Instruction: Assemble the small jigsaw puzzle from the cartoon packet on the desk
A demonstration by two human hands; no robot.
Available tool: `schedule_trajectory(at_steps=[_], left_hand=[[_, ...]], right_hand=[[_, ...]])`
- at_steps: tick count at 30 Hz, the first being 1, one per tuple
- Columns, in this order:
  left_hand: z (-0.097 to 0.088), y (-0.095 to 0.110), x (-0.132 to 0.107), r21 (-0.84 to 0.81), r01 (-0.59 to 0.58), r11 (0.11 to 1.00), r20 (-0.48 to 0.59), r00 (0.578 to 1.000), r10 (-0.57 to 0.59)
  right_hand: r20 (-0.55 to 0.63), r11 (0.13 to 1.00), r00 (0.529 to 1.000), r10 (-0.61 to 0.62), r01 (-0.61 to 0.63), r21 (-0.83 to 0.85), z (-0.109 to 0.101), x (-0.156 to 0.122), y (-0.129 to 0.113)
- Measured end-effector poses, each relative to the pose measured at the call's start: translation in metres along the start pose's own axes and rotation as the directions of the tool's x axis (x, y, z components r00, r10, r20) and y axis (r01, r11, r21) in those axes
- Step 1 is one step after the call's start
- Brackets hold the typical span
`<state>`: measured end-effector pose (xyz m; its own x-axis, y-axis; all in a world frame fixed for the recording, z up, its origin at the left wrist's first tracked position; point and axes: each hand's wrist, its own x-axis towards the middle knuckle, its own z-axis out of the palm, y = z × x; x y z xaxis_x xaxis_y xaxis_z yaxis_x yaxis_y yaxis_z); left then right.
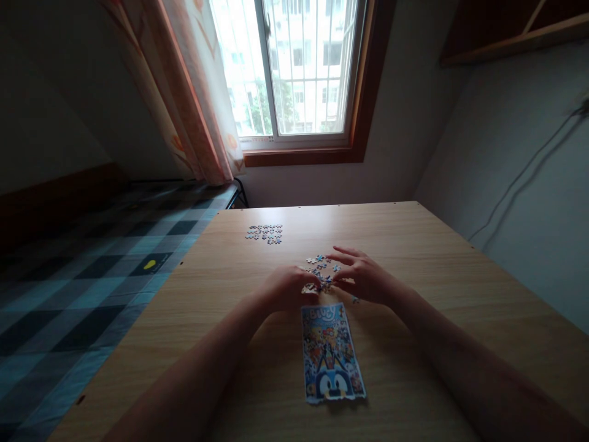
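A small heap of jigsaw puzzle pieces [324,283] lies on the table in front of me, with looser pieces [317,260] scattered just behind it. My left hand [288,286] is at the heap's left side, fingers curled round some pieces, its fingertips partly hidden. Over the right side reaches my right hand [361,274], its fingers spread and touching or just above the pieces. One single piece [355,299] rests below the right palm. Nearer to me lies a printed picture sheet [327,353] with a blue cartoon dog and a torn lower edge.
Farther back on the left of the wooden table [442,362], several puzzle pieces [265,232] are laid out in rows. A bed with a checked cover [55,288] stands along the table's left. Behind are a barred window [299,73] and a curtain [184,92].
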<state>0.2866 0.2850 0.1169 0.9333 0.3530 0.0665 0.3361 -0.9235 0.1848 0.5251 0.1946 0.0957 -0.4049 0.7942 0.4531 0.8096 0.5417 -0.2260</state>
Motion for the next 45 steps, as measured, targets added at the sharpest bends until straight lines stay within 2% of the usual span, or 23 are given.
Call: schedule_trajectory(at_steps=[4, 9, 12, 15, 17, 20, 24, 30, 39, 45], left_hand=[[-0.002, -0.002, -0.001, 0.023, 0.021, 1.000, -0.019, 1.000, -0.021], [-0.003, -0.007, -0.005, 0.011, 0.073, 0.997, -0.103, 0.992, -0.071], [-0.003, -0.016, -0.007, -0.017, 0.182, 0.983, -0.211, 0.961, -0.181], [-0.002, -0.028, -0.008, -0.056, 0.278, 0.959, -0.311, 0.908, -0.282], [-0.001, -0.033, -0.009, -0.079, 0.302, 0.950, -0.338, 0.888, -0.311], [0.000, -0.034, -0.009, -0.085, 0.257, 0.963, -0.314, 0.910, -0.271], [0.001, -0.022, -0.007, -0.052, 0.149, 0.987, -0.246, 0.956, -0.157], [0.006, -0.004, -0.002, -0.017, 0.036, 0.999, -0.164, 0.986, -0.038], [0.011, -0.005, 0.001, 0.036, 0.046, 0.998, -0.099, 0.994, -0.042], [0.009, -0.008, 0.000, 0.045, 0.063, 0.997, -0.134, 0.989, -0.056]], right_hand=[[-0.018, 0.999, 0.999, 0.034, -0.033, 0.041, -0.005, -0.002, 0.001], [0.123, 0.998, 0.992, 0.030, -0.037, 0.057, -0.007, -0.003, -0.001], [0.163, 0.999, 0.986, 0.038, -0.044, 0.031, -0.007, -0.003, 0.000], [0.134, 0.998, 0.990, 0.046, -0.050, 0.027, -0.006, -0.004, 0.001], [0.102, 0.999, 0.994, 0.038, -0.041, 0.030, -0.004, -0.004, 0.000], [0.065, 1.000, 0.998, 0.011, -0.013, 0.025, 0.003, -0.002, -0.005], [0.076, 1.000, 0.997, -0.014, 0.014, 0.003, 0.011, 0.000, -0.009], [0.049, 1.000, 0.999, 0.002, 0.000, -0.029, 0.014, -0.001, 0.003], [0.016, 1.000, 1.000, -0.006, 0.006, -0.014, 0.018, -0.001, 0.007], [0.039, 0.999, 0.999, -0.032, 0.033, -0.006, 0.019, 0.000, 0.005]])
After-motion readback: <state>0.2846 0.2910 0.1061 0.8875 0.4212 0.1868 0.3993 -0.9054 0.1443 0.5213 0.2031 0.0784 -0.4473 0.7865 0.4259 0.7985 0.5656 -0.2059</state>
